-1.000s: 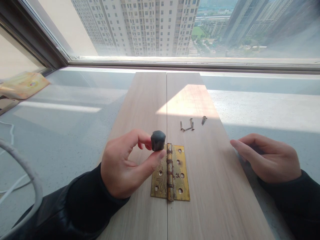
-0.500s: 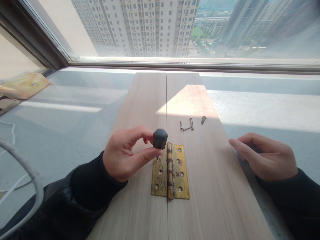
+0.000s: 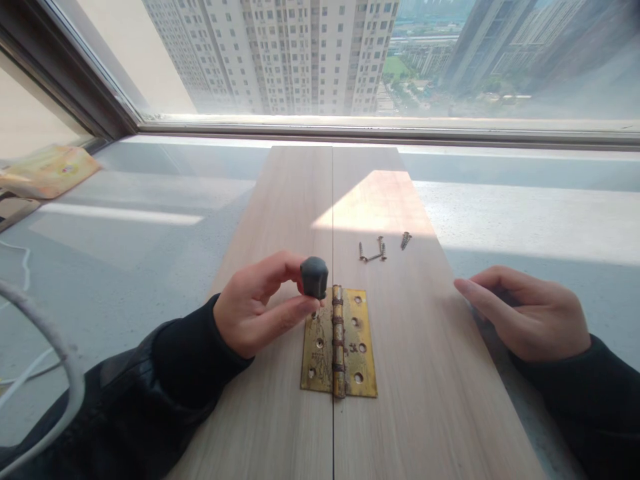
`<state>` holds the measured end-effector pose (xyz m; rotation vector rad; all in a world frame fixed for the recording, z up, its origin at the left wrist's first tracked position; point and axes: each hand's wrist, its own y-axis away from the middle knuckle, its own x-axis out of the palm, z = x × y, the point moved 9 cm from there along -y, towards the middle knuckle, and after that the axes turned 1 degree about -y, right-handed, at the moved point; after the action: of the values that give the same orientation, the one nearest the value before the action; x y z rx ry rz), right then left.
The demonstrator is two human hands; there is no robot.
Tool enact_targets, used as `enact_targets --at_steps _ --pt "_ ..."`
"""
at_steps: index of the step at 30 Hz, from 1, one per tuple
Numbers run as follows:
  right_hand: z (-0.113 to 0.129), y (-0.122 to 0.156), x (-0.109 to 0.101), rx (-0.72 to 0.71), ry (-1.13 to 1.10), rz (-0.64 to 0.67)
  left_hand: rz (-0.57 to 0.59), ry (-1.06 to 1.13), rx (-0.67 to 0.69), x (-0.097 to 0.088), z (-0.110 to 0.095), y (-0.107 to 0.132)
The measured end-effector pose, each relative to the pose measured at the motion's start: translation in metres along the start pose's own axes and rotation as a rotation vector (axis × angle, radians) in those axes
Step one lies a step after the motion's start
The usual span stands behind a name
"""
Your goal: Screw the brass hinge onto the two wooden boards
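Note:
My left hand (image 3: pixel 253 307) pinches the dark grey handle of a stubby screwdriver (image 3: pixel 315 277) between thumb and fingers. The tool stands upright over the upper left hole of a brass hinge (image 3: pixel 339 343). That hinge lies flat across the seam of two pale wooden boards (image 3: pixel 400 373). Several loose screws (image 3: pixel 375 250) lie on the right board beyond the hinge. My right hand (image 3: pixel 525 310) rests loosely curled at the right board's edge, fingertips touching it, holding nothing visible.
The boards lie on a grey stone sill (image 3: pixel 140 227) under a large window (image 3: pixel 350 60). A yellow packet (image 3: pixel 47 170) sits at far left. A white cable (image 3: pixel 55 347) loops at the lower left.
My left hand has drawn back slightly and turned, shifting the screwdriver handle a little up and left over the hinge. My right hand has hardly moved.

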<state>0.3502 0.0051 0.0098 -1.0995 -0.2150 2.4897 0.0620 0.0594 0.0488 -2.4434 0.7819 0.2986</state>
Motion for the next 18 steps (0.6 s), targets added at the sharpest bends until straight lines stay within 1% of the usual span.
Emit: enact_targets --at_steps 3,6,8,11,13,15,18 --pt "0.002 0.001 0.0 0.005 0.004 0.001 -0.089 -0.006 0.044 -0.006 -0.002 0.009" --pt "0.002 0.001 0.0 0.009 0.01 0.002 -0.157 -0.073 0.117 -0.01 -0.012 0.012" --pt "0.002 0.001 0.0 0.012 0.01 0.005 -0.163 -0.2 0.145 -0.01 -0.022 0.01" --pt "0.001 0.001 0.001 0.015 0.011 0.009 -0.169 -0.527 0.162 -0.01 -0.041 0.006" --pt "0.0 0.001 0.001 0.018 0.013 0.011 -0.153 -0.726 0.164 -0.009 -0.052 0.004" --pt "0.0 0.001 0.001 0.02 0.014 0.013 -0.106 -0.856 0.144 -0.007 -0.056 0.003" --pt "-0.001 0.001 0.001 0.02 0.011 0.016 -0.029 -0.903 0.072 -0.007 -0.053 0.003"
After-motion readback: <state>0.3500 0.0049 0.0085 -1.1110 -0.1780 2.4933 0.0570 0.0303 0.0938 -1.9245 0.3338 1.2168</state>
